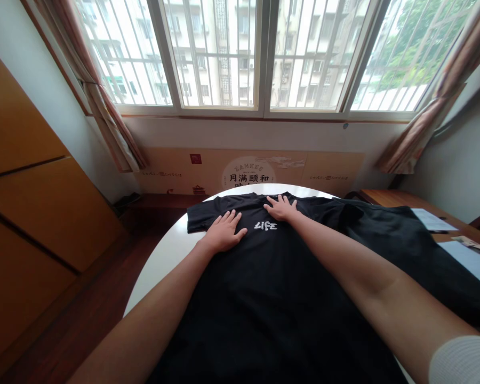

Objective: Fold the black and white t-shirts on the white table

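A black T-shirt (272, 288) with small white lettering lies spread over a round white table (166, 256), its collar at the far edge. My left hand (223, 231) rests flat on the shirt's upper chest, left of the lettering, fingers apart. My right hand (280, 208) lies flat near the collar, fingers spread, just beyond the lettering. Neither hand holds anything. One sleeve stretches out to the left, and the other side of the shirt drapes off to the right.
A wooden side table (404, 201) with papers (470, 258) stands at the right. Wooden cabinets (28, 186) line the left wall. Ahead is a barred window (260, 53) with curtains, and a printed cardboard panel (248, 170) leans below it.
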Available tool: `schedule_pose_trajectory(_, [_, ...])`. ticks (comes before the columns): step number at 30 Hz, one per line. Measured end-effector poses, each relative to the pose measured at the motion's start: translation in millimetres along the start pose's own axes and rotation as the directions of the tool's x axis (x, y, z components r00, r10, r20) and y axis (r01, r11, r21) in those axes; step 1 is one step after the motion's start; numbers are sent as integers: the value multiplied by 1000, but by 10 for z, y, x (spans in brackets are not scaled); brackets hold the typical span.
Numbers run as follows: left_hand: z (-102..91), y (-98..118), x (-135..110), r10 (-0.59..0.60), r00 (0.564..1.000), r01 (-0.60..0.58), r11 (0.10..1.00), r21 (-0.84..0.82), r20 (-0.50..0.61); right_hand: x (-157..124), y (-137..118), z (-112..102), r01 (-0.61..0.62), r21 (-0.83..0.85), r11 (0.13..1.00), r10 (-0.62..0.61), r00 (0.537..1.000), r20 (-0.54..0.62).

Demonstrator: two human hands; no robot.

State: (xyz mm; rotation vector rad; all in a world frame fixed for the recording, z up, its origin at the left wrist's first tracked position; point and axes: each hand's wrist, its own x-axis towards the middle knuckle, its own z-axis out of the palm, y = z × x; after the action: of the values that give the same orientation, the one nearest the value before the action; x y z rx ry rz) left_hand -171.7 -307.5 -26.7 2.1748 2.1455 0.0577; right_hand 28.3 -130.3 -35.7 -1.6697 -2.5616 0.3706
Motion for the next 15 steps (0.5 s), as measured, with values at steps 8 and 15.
schedule_pose_trajectory(8, [-13,24,-24,2,1000,-2,1000,-6,-10,41,-267,29,104,8,995,-104,994,-18])
schedule_pose_trajectory(15, [-12,6,-26,9,1000,-10,1000,-22,-13,160,-329,36,55,-18,998,-54,997,60])
